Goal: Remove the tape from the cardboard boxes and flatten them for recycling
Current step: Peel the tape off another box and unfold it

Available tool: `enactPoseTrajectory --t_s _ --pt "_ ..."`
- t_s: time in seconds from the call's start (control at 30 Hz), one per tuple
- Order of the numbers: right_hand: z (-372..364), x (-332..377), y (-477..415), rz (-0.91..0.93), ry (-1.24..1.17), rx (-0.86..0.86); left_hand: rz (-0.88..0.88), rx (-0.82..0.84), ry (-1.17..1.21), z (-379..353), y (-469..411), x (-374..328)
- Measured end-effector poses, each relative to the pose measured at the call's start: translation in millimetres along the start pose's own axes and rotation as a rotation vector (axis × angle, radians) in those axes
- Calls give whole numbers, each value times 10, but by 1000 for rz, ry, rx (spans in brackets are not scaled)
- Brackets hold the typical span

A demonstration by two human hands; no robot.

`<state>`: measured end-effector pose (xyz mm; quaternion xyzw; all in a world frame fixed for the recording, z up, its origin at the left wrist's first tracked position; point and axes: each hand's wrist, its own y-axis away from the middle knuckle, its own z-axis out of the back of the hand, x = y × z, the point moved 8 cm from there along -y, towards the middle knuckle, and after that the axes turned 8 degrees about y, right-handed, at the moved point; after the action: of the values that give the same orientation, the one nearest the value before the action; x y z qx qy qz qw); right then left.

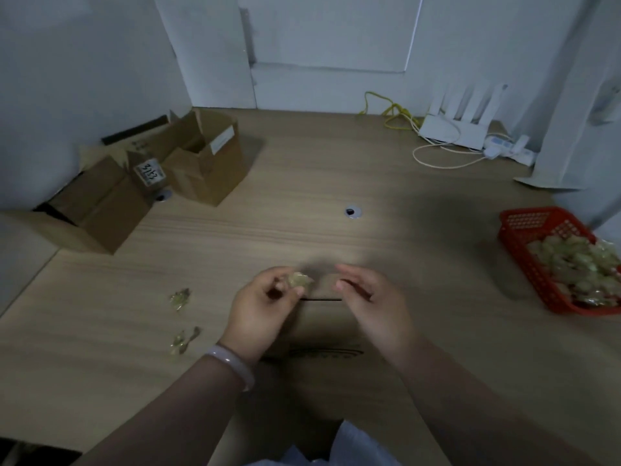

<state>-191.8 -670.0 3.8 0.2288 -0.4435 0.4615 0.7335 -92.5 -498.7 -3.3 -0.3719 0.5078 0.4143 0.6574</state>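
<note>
Now my left hand [265, 297] pinches a crumpled tape wad [300, 280] in curled fingers [273, 275] over the flattened box [322, 331] on the worktop [420, 250] (right hand [366, 294] slack, empty), so next, I judge, it goes to the red basket [524, 223].

One head-worn wide-angle view looks forward and down, close above the counter [336, 237], facing its far wall edge
</note>
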Motion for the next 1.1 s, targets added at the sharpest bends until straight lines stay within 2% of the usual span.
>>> enactPoseTrajectory --t_s 0.13,0.23,0.33,0.4,0.5,0.6,0.67,0.77,0.83,0.9,0.93,1.0,1.07,1.1 --pt "257 -137 40 -56 191 -161 198 -208 -74 791 7 464" --pt "477 -351 182 -233 374 -268 287 -264 -106 1144 -38 744" --pt "496 -533 338 -398 432 -214 396 -291 -47 1272 -73 926" --pt "419 -591 402 -432 455 -149 455 -258 -10 1249 -64 974" --pt "326 -587 472 -416 415 -98 384 -40 -144 979 4 823" --pt "311 -563 510 -358 375 -125 399 155 1 549 228 718" --pt "307 -589 544 -371 280 -171 464 141 159 388 337 670" --pt "277 -724 642 -576 -219 -310 575 62 380 345 395 648" --pt "250 -783 680 -706 -434 -355 690 37 456 383 420 685" --pt "265 -811 679 -755 -407 -293 688 82 353 428 382 703" --pt "279 -807 665 -740 -321 -229 619 169 185 426 340 685" --pt "308 -771 586 -628 14 -17 392 382 -210 331 243 561" --pt "265 -680 478 -483 288 216 233 529 -351 186 188 461" --pt "231 -647 430 -436 364 293 190 551 -381 147 152 436"
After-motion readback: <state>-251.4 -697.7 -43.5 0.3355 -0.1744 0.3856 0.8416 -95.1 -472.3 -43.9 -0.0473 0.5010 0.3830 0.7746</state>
